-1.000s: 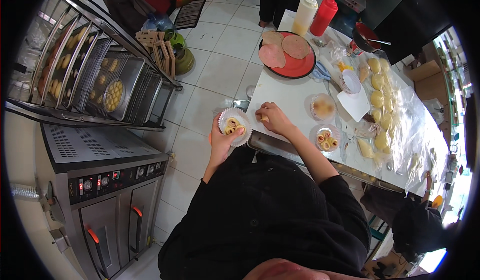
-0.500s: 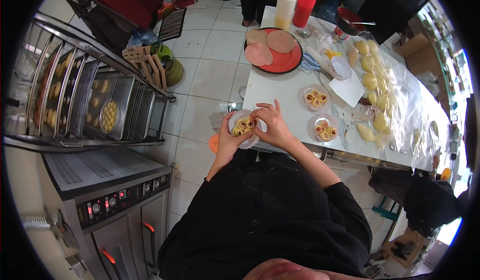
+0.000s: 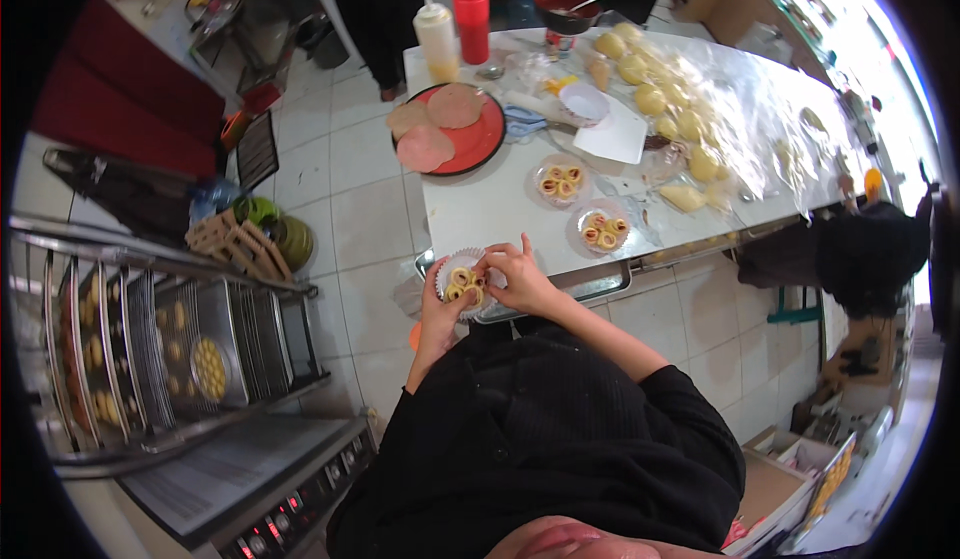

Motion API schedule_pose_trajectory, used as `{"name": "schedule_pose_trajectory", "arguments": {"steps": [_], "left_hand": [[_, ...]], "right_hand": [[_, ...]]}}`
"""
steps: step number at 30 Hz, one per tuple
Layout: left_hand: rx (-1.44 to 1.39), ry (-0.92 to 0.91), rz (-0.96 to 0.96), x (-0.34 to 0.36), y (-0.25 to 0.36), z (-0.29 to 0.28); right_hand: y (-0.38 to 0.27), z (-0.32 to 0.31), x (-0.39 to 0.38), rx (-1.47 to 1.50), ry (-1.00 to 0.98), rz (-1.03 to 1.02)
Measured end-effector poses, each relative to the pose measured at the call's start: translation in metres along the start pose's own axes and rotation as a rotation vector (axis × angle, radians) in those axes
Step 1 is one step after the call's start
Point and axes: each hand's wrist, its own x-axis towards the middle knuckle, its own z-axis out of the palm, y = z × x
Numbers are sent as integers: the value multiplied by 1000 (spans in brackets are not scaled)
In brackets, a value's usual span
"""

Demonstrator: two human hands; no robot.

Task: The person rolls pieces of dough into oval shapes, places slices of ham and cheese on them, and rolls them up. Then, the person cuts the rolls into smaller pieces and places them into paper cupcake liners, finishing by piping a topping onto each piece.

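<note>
In front of my body, past the table's near edge, my left hand grips a white fluted paper baking cup. Several small dough rolls, spiralled around a pink filling, sit inside it. My right hand is at the cup's right side, thumb and forefinger pinched on one of the rolls, the other fingers raised. On the table, two more paper cups hold similar rolls. A red plate with a dark rim carries several round pink meat slices.
Pale dough balls lie under clear plastic at the right. A white squeeze bottle, a red one, blue scissors and a dark bowl with a spoon stand or lie farther back. A tray rack and an oven are left.
The view has turned, so the table sits farther left and the rack lower. My hands still hold the cup and the roll, with only slight finger movement.
</note>
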Motion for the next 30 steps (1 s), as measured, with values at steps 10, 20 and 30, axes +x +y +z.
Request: {"name": "schedule_pose_trajectory", "arguments": {"steps": [10,20,30], "left_hand": [[31,-140,-102,22,-12,4],[190,-221,-24,76,-30,36],[894,-117,211,90,-53,76]], "right_hand": [[-21,-8,-31,-253,136,68],[3,-51,-110,-48,511,445],[86,-99,-153,178,665,438]]}}
